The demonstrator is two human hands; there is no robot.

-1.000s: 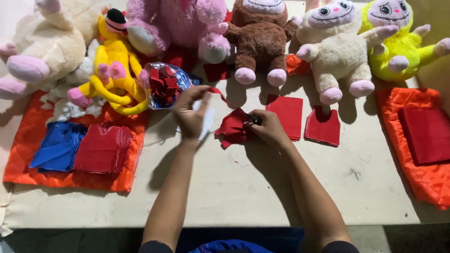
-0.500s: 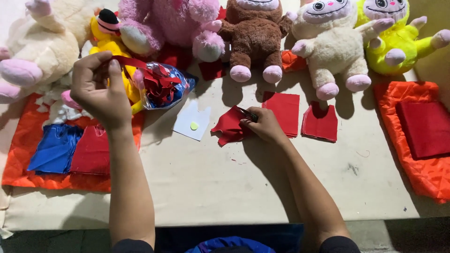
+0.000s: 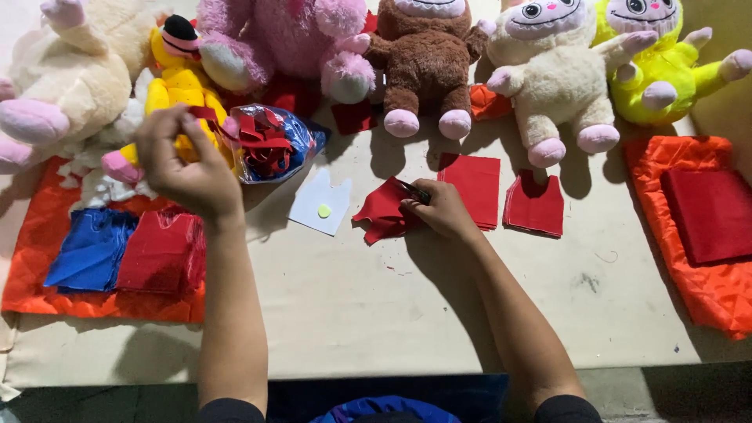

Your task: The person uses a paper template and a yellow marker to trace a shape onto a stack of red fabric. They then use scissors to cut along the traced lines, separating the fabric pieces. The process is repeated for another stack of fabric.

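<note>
Red felt first: pinning a crumpled red felt piece [image 3: 381, 213] flat against the beige tabletop [image 3: 376, 313] with the right hand [image 3: 439, 213], fingers curled shut over its edge and clamping a small dark tool too small to make out. Judging the step as trimming-up: fetching a decoration for that felt. Pinching a thin red ribbon strip [image 3: 207, 117] between closed fingertips of the raised left hand [image 3: 184, 160], drawing it up out of the clear plastic bag of red ribbon scraps [image 3: 274, 145]. Calling next, probably, for a light, steady pinch while freeing the strip from the tangle and carrying it over the white card with a yellow-green dot [image 3: 319, 205]. Leaving the brown plush toy [image 3: 427, 59] beyond untouched.
</note>
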